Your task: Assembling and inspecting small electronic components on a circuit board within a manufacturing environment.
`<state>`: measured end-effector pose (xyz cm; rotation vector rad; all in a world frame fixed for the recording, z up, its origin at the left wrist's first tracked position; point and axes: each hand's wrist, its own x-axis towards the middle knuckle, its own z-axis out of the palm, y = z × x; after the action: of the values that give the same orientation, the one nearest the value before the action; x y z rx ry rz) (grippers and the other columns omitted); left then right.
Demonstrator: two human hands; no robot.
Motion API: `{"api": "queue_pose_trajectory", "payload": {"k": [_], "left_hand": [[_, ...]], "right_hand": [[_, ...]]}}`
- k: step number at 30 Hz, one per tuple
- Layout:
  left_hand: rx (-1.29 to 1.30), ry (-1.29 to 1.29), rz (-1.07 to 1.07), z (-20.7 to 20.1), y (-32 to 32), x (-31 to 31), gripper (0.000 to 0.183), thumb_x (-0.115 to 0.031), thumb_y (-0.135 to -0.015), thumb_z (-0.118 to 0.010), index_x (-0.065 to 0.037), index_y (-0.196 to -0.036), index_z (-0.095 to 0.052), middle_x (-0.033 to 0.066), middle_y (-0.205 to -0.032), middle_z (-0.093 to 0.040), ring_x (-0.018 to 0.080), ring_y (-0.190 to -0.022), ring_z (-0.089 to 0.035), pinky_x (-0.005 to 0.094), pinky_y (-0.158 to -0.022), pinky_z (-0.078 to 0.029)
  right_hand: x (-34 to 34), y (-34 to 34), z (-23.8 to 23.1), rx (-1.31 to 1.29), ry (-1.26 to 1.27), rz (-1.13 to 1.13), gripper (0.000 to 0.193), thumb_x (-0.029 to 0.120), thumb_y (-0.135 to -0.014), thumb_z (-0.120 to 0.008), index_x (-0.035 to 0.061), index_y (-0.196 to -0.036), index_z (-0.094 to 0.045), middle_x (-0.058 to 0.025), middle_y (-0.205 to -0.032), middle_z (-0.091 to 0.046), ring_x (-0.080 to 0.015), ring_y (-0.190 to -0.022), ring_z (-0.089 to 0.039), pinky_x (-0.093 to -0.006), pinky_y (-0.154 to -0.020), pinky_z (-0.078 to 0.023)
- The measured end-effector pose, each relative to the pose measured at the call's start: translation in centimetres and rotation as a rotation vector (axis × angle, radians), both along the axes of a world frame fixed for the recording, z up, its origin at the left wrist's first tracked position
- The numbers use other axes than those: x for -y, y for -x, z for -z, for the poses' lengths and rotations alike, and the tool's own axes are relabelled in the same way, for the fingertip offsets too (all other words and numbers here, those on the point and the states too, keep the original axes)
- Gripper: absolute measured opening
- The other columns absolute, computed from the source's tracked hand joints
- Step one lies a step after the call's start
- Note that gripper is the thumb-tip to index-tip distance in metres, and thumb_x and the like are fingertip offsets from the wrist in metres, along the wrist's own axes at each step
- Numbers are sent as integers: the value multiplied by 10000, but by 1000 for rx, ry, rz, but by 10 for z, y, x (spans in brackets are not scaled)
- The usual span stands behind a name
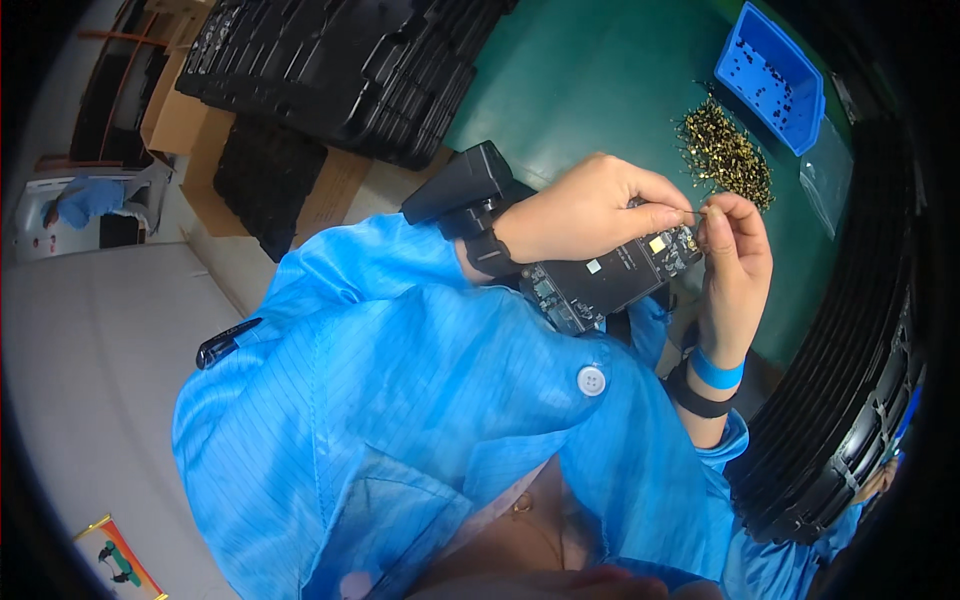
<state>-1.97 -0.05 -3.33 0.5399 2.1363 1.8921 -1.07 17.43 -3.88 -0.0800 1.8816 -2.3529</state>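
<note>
A black circuit board [615,280], with small chips and a yellow square near its right end, lies tilted close to my body. Over its upper edge reaches my left hand [590,208], thumb and forefinger pinched together. My right hand [737,255] is at the board's right end, its fingertips also pinched. A thin dark wire [697,212] spans the short gap between both sets of fingertips; its ends are hidden in the fingers. Just beyond them on the green table is a heap of small gold-and-black parts [725,150].
A blue bin [812,110] with scattered dark bits stands at the far right, a clear plastic bag [825,180] beside it. Stacked black trays [340,70] rise at the far left; more black trays [830,380] line the right. An opened cardboard box [205,190] sits at left.
</note>
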Motion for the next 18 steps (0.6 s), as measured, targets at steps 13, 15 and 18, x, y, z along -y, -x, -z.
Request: {"api": "queue_pose_trajectory", "payload": {"k": [13,15,18], "left_hand": [[-641,669,-295,-29,63,-20,172,-145,-744,-544,-13,-795,-644,149,-720,-625,325,-670,-611,368,-594,-492],[-668,1056,-212,-40,67,-32,114,-96,-685,-543,-26,-709,-629,158,-653,-606,311,-625,-613,373,-559,-493],[-753,1021,-198,-37,72,-40,87,-74,-650,-537,-39,-680,-611,158,-615,-591,304,-599,-613,372,-529,-495]], "right_hand": [[-8,-1,2,-50,-154,114,181,56,-813,-586,4,-977,-529,-8,-870,-540,-73,-794,-501,-198,-716,-399],[-7,-2,-3,-49,-209,111,183,47,-808,-589,1,-975,-530,-10,-868,-542,-75,-799,-505,-197,-723,-400],[-11,-1,-3,-56,-192,142,180,40,-804,-590,-1,-969,-533,-13,-872,-544,-74,-798,-505,-196,-725,-399]]}}
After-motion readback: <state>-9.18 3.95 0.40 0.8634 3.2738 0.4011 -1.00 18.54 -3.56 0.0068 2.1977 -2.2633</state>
